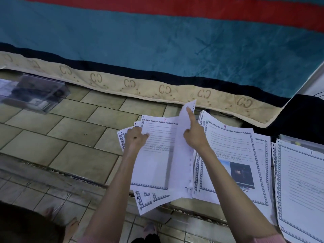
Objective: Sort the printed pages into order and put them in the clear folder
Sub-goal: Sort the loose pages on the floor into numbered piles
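Printed pages with blue patterned borders lie in piles on the tiled floor. My left hand [135, 137] grips the left edge of a stack whose top sheet is marked 7 [157, 155]. My right hand [194, 135] holds one punched sheet [182, 163] turned up on edge, the index finger stretched along it. To the right lie a pile topped by page 9 [233, 155] and another topped by page 1 [301, 186]. The clear folder [35, 92] lies far left on the floor, apart from both hands.
A mattress [157, 41] with a teal, red and dark blanket and a beige edge runs across the back. A dark cloth [301, 116] lies at the right behind the piles. My bare feet [70, 225] show at the bottom left.
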The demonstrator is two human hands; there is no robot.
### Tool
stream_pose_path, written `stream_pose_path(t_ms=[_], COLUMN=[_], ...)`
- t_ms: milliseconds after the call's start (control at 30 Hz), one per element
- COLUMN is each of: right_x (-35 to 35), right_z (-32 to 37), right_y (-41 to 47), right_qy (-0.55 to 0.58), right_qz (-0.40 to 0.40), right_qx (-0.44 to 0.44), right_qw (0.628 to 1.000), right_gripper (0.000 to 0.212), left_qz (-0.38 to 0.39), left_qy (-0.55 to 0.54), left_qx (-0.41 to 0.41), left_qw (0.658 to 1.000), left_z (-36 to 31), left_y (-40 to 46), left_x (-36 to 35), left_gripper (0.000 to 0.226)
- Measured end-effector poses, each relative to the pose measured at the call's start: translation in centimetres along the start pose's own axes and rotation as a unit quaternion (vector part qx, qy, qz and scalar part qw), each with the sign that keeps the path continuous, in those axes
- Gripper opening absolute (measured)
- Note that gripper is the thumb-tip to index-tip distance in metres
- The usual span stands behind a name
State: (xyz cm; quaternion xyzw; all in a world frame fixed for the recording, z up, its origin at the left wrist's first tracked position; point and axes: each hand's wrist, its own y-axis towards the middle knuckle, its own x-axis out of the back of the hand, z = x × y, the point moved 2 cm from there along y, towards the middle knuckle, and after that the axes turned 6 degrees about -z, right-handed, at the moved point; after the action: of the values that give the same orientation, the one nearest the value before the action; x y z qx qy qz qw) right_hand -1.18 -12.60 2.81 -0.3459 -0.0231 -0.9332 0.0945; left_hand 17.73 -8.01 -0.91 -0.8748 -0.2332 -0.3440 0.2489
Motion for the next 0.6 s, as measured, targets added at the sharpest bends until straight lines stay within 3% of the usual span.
stream_pose_path(t_ms=[67, 133, 233, 400, 467, 533, 600], right_x=[0.3, 0.2, -0.3, -0.4, -0.1, 0.1, 0.3], right_z=[-0.1, -0.3, -0.6, -0.8, -0.3, 0.1, 0.3], right_y=[0.5, 0.8, 0.8, 0.6, 0.4, 0.3, 0.1], right_qy=[-0.013, -0.017, -0.001, 0.031, 0.06, 0.106, 0.135], right_qz=[0.009, 0.015, 0.018, 0.027, 0.033, 0.05, 0.054], right_qx=[-0.002, -0.013, -0.023, -0.045, -0.063, -0.093, -0.096], right_qw=[1.0, 1.0, 1.0, 0.998, 0.996, 0.989, 0.985], right_gripper=[0.062, 0.055, 0.053, 0.055, 0.049, 0.037, 0.026], left_qz=[-0.01, -0.029, -0.119, -0.22, -0.253, -0.2, -0.083], left_qy=[0.028, -0.026, -0.107, 0.069, 0.09, 0.01, -0.105], left_qx=[0.029, 0.026, 0.002, -0.047, -0.093, -0.118, -0.122], left_qw=[0.999, 0.999, 0.987, 0.972, 0.959, 0.973, 0.983], left_z=[1.3, 1.6, 1.3, -1.5, -2.9, -4.4, -6.2], left_y=[-0.6, -1.2, -1.8, -2.3, -3.2, -4.7, -6.6], left_x=[-0.1, -0.3, 0.0, 0.0, -0.3, -1.2, -2.4], left_gripper=[0.043, 0.023, 0.015, 0.02, 0.019, 0.017, 0.014])
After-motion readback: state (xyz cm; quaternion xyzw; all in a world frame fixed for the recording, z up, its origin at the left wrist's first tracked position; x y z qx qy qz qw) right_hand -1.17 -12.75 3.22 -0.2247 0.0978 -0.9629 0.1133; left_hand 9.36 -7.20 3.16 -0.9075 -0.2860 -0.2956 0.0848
